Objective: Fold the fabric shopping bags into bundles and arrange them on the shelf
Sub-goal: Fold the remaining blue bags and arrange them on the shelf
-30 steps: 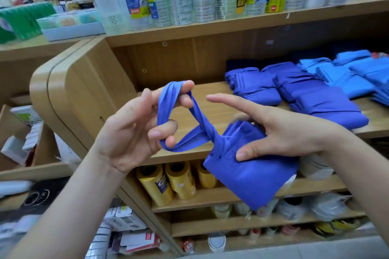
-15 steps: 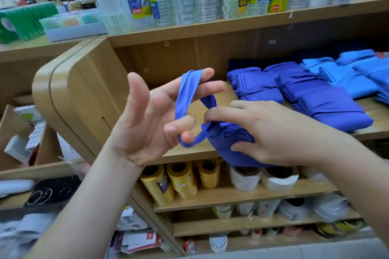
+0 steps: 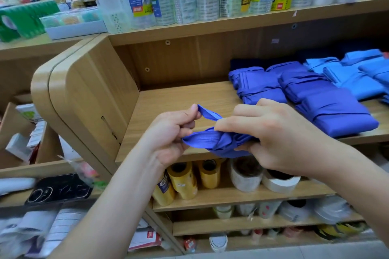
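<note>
Though loose before, bag (image 3: 203, 139) compact between hands (image 3: 168, 133) (image 3: 277, 139)

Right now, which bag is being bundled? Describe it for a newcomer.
Find the middle wooden shelf with folded blue bundles at its right. In front of its edge, the left hand and right hand hold a royal-blue fabric bag. Unlike those bundles, it is bunched and off the shelf.
</note>
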